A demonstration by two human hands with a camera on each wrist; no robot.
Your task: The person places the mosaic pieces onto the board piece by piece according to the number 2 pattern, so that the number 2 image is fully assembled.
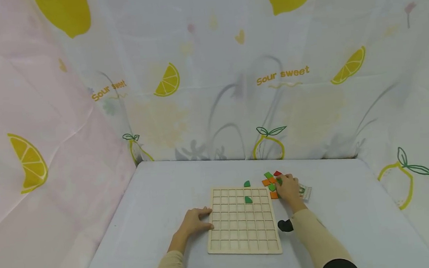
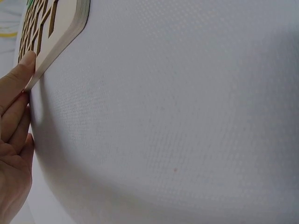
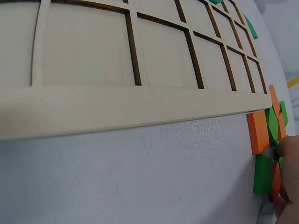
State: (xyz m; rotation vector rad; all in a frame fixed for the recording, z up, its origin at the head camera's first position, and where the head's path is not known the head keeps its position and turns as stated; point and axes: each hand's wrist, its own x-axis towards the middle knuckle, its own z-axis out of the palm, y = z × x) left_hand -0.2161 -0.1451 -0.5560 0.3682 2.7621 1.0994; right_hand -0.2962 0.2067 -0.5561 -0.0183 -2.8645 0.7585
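A pale wooden grid board (image 1: pixel 245 252) lies on the white table, with a green quarter-round piece (image 1: pixel 248 200) in one of its cells. My left hand (image 1: pixel 193 222) touches the board's left edge, thumb and forefinger apart. In the left wrist view, a fingertip of the left hand (image 2: pixel 16 98) rests on the board's rim (image 2: pixel 60 46). Beyond the board's far right corner, my right hand (image 1: pixel 289 187) is bent over a heap of orange and green pieces (image 1: pixel 274 195). A green piece (image 1: pixel 279 181) shows at its fingertips; whether they pinch it is unclear.
Another green quarter-round piece (image 1: pixel 247 184) lies just past the board's far edge. A red piece (image 1: pixel 277 173) is at the heap's back. Right of the right hand lies a clear item with printing (image 1: pixel 305 191). Lemon-printed cloth (image 1: pixel 213 121) hangs behind the table.
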